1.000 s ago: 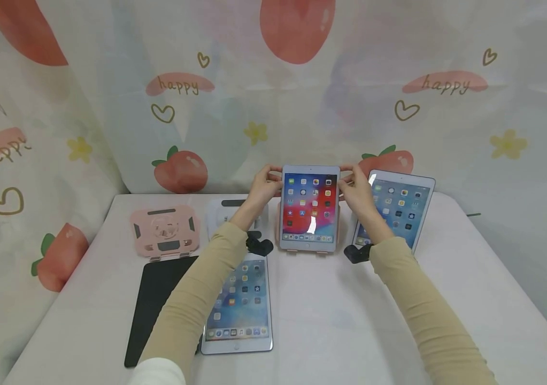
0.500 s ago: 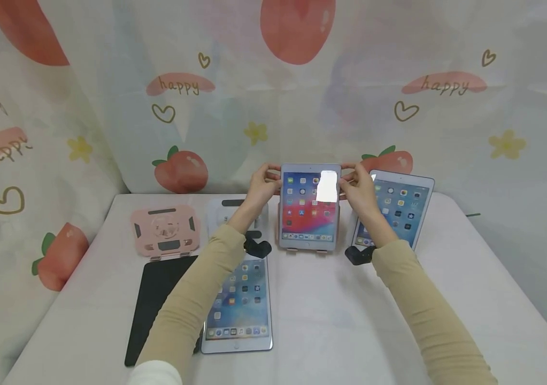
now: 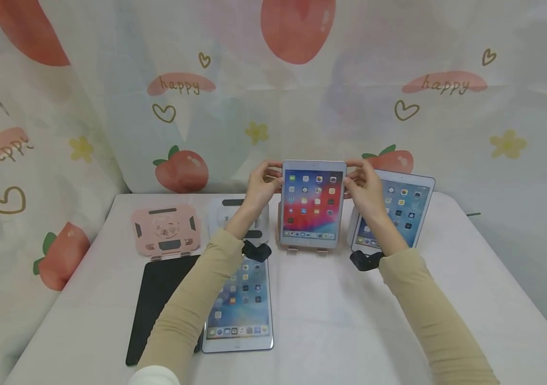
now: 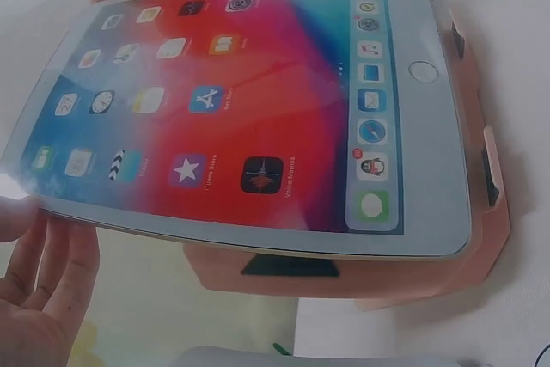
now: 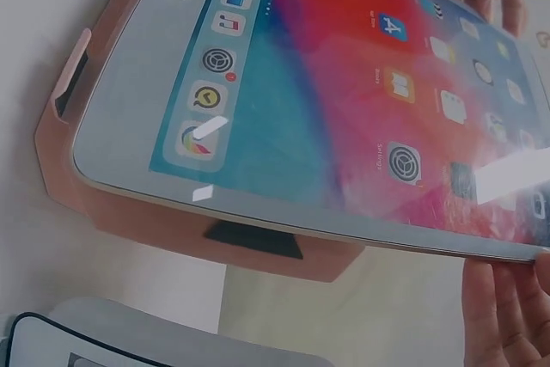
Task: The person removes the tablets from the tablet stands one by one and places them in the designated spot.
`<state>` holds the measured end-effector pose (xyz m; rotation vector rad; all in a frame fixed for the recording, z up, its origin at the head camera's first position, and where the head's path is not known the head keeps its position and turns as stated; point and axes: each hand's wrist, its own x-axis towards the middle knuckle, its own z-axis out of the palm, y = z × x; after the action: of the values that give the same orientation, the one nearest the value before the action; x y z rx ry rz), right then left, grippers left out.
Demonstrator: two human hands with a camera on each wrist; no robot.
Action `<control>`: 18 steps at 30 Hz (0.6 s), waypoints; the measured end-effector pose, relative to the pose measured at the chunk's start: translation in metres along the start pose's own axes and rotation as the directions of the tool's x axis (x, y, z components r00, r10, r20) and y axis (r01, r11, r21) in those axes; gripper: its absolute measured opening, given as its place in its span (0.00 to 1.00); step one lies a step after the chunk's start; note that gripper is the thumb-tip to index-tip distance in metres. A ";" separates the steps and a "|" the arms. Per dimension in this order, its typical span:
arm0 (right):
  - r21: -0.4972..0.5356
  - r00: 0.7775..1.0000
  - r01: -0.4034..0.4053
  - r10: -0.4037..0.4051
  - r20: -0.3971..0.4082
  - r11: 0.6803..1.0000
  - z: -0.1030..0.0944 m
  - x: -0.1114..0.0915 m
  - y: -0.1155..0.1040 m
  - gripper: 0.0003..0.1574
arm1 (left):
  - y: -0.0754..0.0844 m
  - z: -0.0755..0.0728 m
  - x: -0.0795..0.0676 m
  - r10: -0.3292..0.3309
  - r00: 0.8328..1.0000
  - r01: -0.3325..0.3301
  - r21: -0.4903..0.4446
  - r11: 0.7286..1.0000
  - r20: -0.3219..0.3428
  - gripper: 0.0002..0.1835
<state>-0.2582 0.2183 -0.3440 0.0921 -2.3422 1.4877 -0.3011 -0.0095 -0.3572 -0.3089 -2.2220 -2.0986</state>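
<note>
A white tablet (image 3: 313,206) with a lit red-and-blue home screen stands tilted in the middle of the head view. My left hand (image 3: 262,187) pinches its upper left edge, thumb in front and fingers behind. At the upper right edge my right hand (image 3: 366,190) grips it the same way. Behind the tablet is a pink stand (image 4: 258,271); its small lower hooks (image 3: 322,251) show under the tablet's bottom edge. Both wrist views show the tablet's lower part close over the stand, while its upper end juts out past it toward my fingers.
Another lit tablet (image 3: 405,211) leans on a white stand at the right, partly behind my right hand. One more tablet (image 3: 240,345) lies screen up below a white stand (image 3: 239,203). Farther left are a pink stand (image 3: 166,230) and a black flat panel (image 3: 158,299).
The held tablet has risen slightly, its top moving to the right and nearer. My right hand has shifted right with it; the left has barely moved. A bright screen reflection appeared, then went.
</note>
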 end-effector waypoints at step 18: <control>0.015 0.998 0.056 -0.056 -0.004 0.998 -0.014 -0.034 -0.001 0.23 | 0.011 -0.002 -0.033 0.032 0.996 -0.035 0.029 0.999 0.078 0.16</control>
<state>-0.2225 0.2259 -0.3487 0.1572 -2.3069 1.4775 -0.2671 -0.0139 -0.3526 -0.4300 -2.2720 -2.0686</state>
